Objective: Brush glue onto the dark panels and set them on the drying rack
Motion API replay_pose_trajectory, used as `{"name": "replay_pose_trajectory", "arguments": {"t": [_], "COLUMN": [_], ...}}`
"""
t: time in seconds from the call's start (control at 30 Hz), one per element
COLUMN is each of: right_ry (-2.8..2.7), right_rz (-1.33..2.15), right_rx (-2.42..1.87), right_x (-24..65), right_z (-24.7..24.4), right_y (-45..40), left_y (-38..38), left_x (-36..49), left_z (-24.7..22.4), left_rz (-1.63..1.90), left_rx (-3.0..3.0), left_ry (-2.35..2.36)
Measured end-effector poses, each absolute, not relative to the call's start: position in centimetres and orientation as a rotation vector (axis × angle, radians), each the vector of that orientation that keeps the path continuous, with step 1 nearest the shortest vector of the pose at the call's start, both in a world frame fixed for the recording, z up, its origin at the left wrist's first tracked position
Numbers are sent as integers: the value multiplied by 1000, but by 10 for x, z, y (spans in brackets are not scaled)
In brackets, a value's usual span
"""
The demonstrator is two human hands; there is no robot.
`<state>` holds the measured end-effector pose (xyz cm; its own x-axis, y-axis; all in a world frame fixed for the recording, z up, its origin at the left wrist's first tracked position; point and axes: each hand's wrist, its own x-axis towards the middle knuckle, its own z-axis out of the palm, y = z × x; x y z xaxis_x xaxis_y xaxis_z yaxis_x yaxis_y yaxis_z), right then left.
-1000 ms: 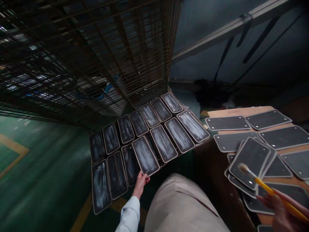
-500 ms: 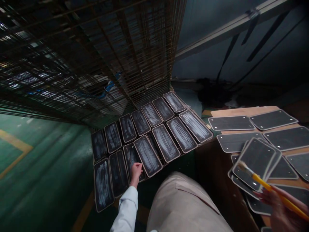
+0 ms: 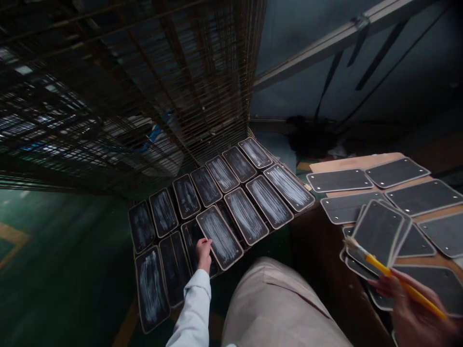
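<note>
My left hand [image 3: 204, 254] is closed in a pinch at the left edge of a dark rectangular plate [image 3: 220, 238] with rounded corners, a pale border and streaky white brush marks. This plate lies tilted over its neighbours in the front row. Another dark plate [image 3: 190, 236] is partly hidden behind my left hand. My right hand [image 3: 408, 299] grips a paintbrush [image 3: 378, 265] with a yellow handle. The brush's pale bristles hang over a small stack of unstreaked plates [image 3: 379, 226] on the right.
Two rows of streaked plates [image 3: 246, 214] lie on a low stand beside a wire-mesh cage [image 3: 202, 72]. At right, cardboard [image 3: 347, 163] carries several plain dark plates [image 3: 423, 197]. My knee [image 3: 271, 299] is between the two groups. Green floor [image 3: 54, 270] with yellow lines shows at left.
The view has shifted slightly, moving the plates and cage a little leftward. My left hand stays at the same plate's edge. My right hand, still with the paintbrush, appears slightly further left.
</note>
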<state>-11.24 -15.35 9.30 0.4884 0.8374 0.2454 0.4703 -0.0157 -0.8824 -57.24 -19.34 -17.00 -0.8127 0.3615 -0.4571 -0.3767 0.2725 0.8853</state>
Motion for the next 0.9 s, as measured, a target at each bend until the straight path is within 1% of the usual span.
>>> {"name": "replay_pose_trajectory", "arguments": {"t": [0.17,0.4,0.7,0.9], "right_ry": [-1217,-1222,-1221,-1192], "right_rz": [422,488,526,560], "right_rx": [-1626,-1583,-1551,-1551], "right_x": [-118,-116,-116,-109], "right_z": [91,78,75,69], "right_y": [-153,-150,-148,-146], "left_y": [-197,-188,-174,-163], "left_x": [-565,-564,-562,-555], "left_z": [-167,-169,-170,-164], "left_rz": [1719,1715,1628,1552], "left_rx": [18,-36,-88,-76], "left_ry": [1723,1582,1637,1848]}}
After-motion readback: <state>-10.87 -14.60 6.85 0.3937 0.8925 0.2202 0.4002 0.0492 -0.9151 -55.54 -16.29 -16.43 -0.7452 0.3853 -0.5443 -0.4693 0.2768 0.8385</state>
